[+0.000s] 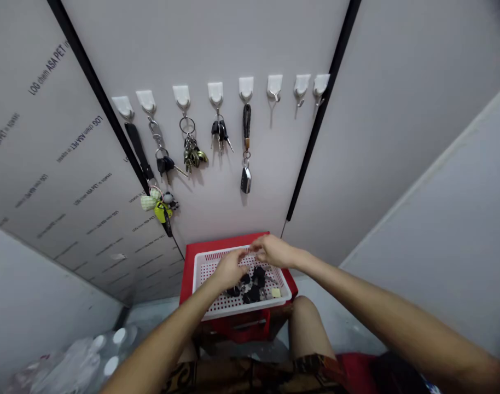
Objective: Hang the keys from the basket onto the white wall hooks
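Both hands were above the white basket [197, 273], which sat on a red box [187, 273]. The left hand [232, 267] was over the basket's middle, its fingers loosely curved with a moderate gap to the thumb. The right hand [272, 250] came in over the far right rim, fingers bent and its thumb a little apart from them, the fingertips of both hands near each other. Dark keys [252, 295] lay in a pile in the basket, toward its near right part, just below the hands, with a small pale yellow piece [275, 293] beside them. On the wall [217, 213] ahead, 8 white hooks [181, 94] formed a row; 5 bore hanging items, including a key bunch [195, 153] and a braided strap [246, 128] with a black fob [245, 180].
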The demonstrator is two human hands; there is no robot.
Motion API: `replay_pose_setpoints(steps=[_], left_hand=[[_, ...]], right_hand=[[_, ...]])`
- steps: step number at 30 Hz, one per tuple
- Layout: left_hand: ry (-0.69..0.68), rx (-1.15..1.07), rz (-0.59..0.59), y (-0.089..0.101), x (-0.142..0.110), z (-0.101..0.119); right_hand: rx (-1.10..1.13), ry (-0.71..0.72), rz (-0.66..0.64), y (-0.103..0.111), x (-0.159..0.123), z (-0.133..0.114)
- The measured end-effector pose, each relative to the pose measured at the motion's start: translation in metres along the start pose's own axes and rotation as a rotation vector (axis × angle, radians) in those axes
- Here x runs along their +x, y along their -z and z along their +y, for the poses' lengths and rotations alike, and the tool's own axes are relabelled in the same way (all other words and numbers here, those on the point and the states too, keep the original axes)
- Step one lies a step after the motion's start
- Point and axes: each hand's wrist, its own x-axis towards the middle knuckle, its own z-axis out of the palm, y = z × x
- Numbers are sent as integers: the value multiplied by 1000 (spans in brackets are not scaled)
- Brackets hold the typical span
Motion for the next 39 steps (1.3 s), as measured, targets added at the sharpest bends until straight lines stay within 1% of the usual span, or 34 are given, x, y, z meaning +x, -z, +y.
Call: replay_pose_setpoints(steps=[1,2,3,5,7,9,12,14,17,20,22,24,26,28,31,33,35,37,39], left_hand=[[4,70,-33,-7,-5,-6],[1,139,-54,-13,-8,-10],[-5,199,-69,-17,-11,-13],[-6,261,-87,-19,-14,-15],[24,233,-96,-17,-11,-16],[104,110,-106,-10,-6,-18],[227,-211,-106,4,3,-19],[242,-411,-110,15,6,-16],[185,-562,-150,31,8,-9],[93,-597,-219,44,10,3],[28,-587,-245,52,12,11],[-28,-557,-212,60,14,20],[-57,-517,-135,67,17,28],[-64,-498,-61,74,19,36],[-89,-513,-24,82,24,48],[-133,-508,-12,85,28,56],[-181,-490,40,88,34,66],[-224,-462,153,91,40,77],[-271,-406,284,94,45,90]], right_hand=[[-70,7,-77,-10,-5,2],[-134,8,-121,-18,-9,2],[-190,3,-142,-24,-12,2],[-267,-8,-144,-31,-15,1],[-294,-21,-129,-34,-16,-1],[-269,-36,-106,-34,-15,-1],[-184,-59,-58,-29,-13,2],[-111,-56,-32,-24,-12,2],[65,7,49,-18,-8,-4],[322,73,132,-18,-2,-15],[491,77,169,-19,3,-21],[625,39,195,-19,7,-25],[714,-31,210,-14,10,-26],[772,-64,213,-5,10,-26],[841,3,262,12,9,-27],[874,37,331,22,9,-28],[886,20,414,34,9,-28],[880,-18,507,50,11,-26],[863,-44,605,73,12,-24]])
